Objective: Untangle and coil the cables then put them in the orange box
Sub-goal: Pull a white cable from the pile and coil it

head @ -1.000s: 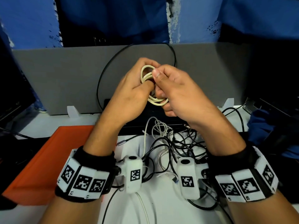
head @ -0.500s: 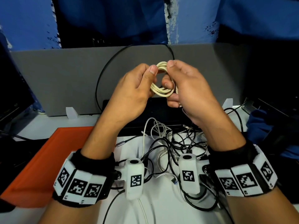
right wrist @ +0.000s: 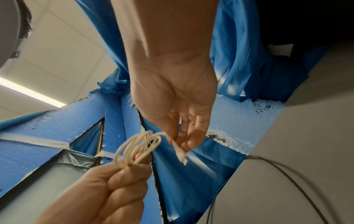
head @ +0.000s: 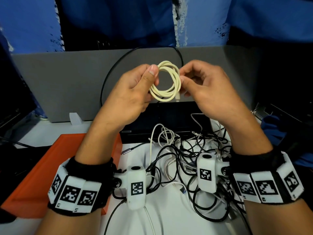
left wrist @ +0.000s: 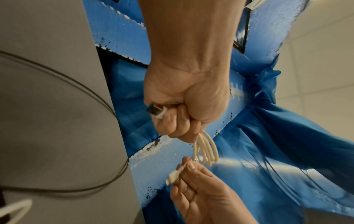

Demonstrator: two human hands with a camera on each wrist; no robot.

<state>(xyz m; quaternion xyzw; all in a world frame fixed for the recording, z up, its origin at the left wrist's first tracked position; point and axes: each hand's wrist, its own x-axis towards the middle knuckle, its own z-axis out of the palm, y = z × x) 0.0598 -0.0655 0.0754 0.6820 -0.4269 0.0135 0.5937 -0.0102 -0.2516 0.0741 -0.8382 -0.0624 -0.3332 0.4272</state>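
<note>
The left hand (head: pixel 133 92) is curled round one side of a cream cable coil (head: pixel 166 82), thumb pressed on top of the loops; the left wrist view shows a USB plug (left wrist: pixel 156 112) sticking out of the same fist. The right hand (head: pixel 208 92) pinches the other, smaller connector end (right wrist: pixel 180 153) between thumb and fingertips, just at the right side of the coil, with its remaining fingers loosely bent. The coil is held up in the air, above the far part of the desk (head: pixel 169 217) and in front of a grey partition (head: pixel 59 85).

Below the wrists, on the near middle and right of the desk, lies a tangle of black and white cables (head: pixel 186 158), not yet sorted. The orange box (head: pixel 42 175) sits at the near left, partly under the left forearm.

The likely trouble is the coil springing open: nothing ties the loops, so if the right hand lets go of its end before it is tucked, the last turn may unwind. Carrying it left to the box with a loose grip could also let loops slip out, or drop the coil into the tangle below.
</note>
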